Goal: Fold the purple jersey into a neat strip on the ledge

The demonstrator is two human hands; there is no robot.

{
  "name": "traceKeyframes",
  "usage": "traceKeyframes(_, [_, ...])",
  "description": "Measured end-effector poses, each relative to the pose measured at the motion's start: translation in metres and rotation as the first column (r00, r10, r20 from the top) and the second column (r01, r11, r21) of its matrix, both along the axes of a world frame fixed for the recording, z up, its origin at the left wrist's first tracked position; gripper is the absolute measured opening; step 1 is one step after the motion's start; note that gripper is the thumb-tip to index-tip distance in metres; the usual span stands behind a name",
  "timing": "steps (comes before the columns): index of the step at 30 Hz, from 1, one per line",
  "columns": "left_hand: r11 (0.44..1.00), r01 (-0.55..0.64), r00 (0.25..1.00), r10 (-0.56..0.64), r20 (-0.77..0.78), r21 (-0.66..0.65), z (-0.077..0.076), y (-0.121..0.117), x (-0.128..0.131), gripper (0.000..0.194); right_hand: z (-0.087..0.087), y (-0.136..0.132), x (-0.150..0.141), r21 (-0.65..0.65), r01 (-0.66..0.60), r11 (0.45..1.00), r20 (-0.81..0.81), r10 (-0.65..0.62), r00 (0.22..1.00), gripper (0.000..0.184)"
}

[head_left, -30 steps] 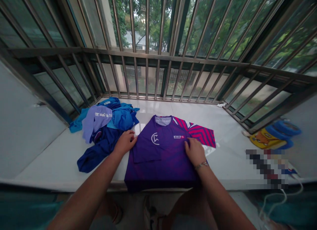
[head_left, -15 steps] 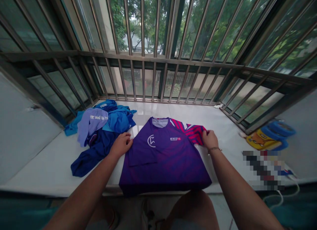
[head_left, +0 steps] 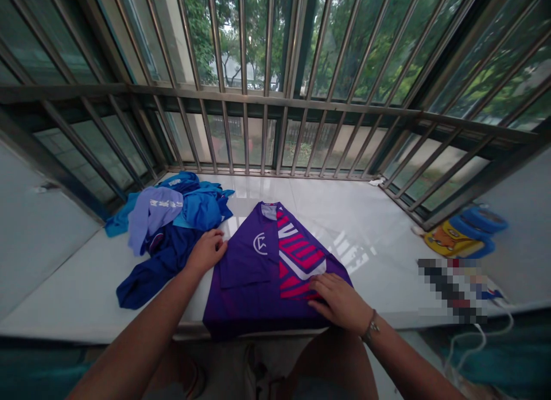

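A purple jersey (head_left: 245, 259) lies front up on the white sill, both sides folded in toward its middle. Its pink-striped sleeve (head_left: 297, 268) now rests flat across the right half of the front. On that sleeve, near its lower end, lies my right hand (head_left: 340, 302), palm down with the fingers stretched out. My left hand (head_left: 206, 251) rests at the jersey's left edge, fingers loosely bent and thumb apart, with nothing visible in it. The jersey's bottom edge hangs slightly over the front of the sill.
A heap of blue and lilac clothes (head_left: 172, 222) lies to the left, close to my left forearm. On the right stand a blue-and-yellow container (head_left: 465, 233) and a blurred-out item with a white cable (head_left: 477, 345). Metal bars (head_left: 267, 104) run along the window behind.
My right hand has brought the striped sleeve and the jersey's right side inward over the front and now lies flat on it. My left hand has stayed at the left edge.
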State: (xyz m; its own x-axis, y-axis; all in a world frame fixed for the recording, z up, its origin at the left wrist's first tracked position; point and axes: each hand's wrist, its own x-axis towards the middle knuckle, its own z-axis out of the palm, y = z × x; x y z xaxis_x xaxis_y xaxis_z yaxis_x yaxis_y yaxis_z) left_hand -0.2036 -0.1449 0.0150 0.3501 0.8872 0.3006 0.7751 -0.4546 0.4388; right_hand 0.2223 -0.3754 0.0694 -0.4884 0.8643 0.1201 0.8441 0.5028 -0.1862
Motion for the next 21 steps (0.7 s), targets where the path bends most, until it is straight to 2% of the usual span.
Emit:
traceKeyframes(4, [1.000, 0.001, 1.000, -0.001, 0.011, 0.005, -0.001, 0.000, 0.000, 0.040, 0.003, 0.014, 0.004, 0.099, 0.121, 0.988, 0.004, -0.121, 0.993, 0.017])
traceKeyframes(7, [1.000, 0.004, 1.000, -0.005, 0.018, 0.017, -0.004, 0.001, -0.001, 0.039, 0.001, 0.031, 0.008, 0.157, 0.256, 0.954, 0.012, -0.261, 0.965, 0.018])
traceKeyframes(10, [1.000, 0.000, 1.000, -0.001, 0.028, 0.025, -0.007, 0.003, -0.003, 0.040, -0.010, 0.043, 0.018, 0.183, 0.421, 0.888, 0.013, -0.431, 0.902, 0.026])
traceKeyframes(13, [1.000, -0.010, 0.999, 0.009, 0.038, 0.026, -0.007, 0.004, -0.003, 0.042, -0.031, 0.044, 0.034, 0.183, 0.540, 0.822, -0.031, -0.544, 0.838, 0.034])
traceKeyframes(18, [0.999, 0.024, 1.000, -0.024, 0.003, 0.031, -0.004, 0.003, -0.001, 0.043, -0.066, 0.028, 0.041, 0.244, 0.572, 0.783, -0.127, -0.559, 0.820, 0.034])
traceKeyframes(21, [0.999, 0.034, 0.999, -0.033, -0.026, 0.026, -0.005, -0.004, -0.004, 0.046, -0.077, 0.014, 0.034, 0.264, 0.570, 0.778, -0.178, -0.541, 0.822, 0.035])
